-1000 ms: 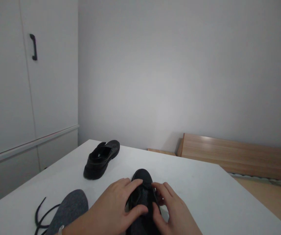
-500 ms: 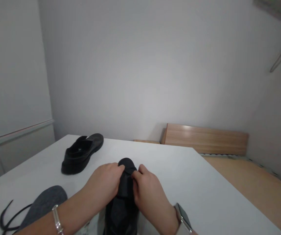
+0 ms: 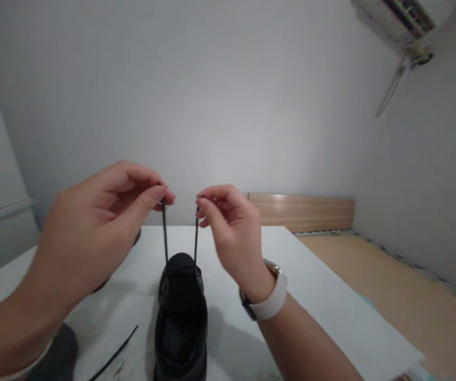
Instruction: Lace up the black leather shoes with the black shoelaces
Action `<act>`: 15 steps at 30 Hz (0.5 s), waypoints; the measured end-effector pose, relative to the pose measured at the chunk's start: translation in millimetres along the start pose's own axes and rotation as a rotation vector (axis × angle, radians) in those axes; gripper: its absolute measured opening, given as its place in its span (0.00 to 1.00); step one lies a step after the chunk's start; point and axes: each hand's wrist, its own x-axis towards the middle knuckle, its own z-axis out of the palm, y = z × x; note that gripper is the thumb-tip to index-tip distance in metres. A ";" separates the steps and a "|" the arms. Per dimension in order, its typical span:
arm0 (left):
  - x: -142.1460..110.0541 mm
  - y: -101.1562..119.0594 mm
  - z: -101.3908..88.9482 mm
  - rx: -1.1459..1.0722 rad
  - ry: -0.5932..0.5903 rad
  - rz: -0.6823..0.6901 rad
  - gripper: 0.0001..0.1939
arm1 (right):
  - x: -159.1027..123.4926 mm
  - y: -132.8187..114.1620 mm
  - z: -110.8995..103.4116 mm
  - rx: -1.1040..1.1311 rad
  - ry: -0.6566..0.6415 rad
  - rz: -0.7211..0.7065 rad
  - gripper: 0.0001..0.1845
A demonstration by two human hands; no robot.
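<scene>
Nearby, shoe (image 3: 182, 338), loose lace (image 3: 114, 354), partly hidden insole (image 3: 57, 353)

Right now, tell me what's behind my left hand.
Behind your left hand are a gray wall, a white tabletop and edges of a black object; the hand covers its middle, hiding its shape.

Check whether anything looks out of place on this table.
One thing: a loose black lace lies on the table left of the shoe. It looks odd because no link to the shoe shows, unlike the taut strands rising from it. Its lower end is cut off by the frame.
</scene>
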 end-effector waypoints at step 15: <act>3.8 4.3 25.1 -0.662 -0.271 -0.241 0.07 | 7.4 -3.0 -35.6 -0.290 -0.007 -0.107 0.06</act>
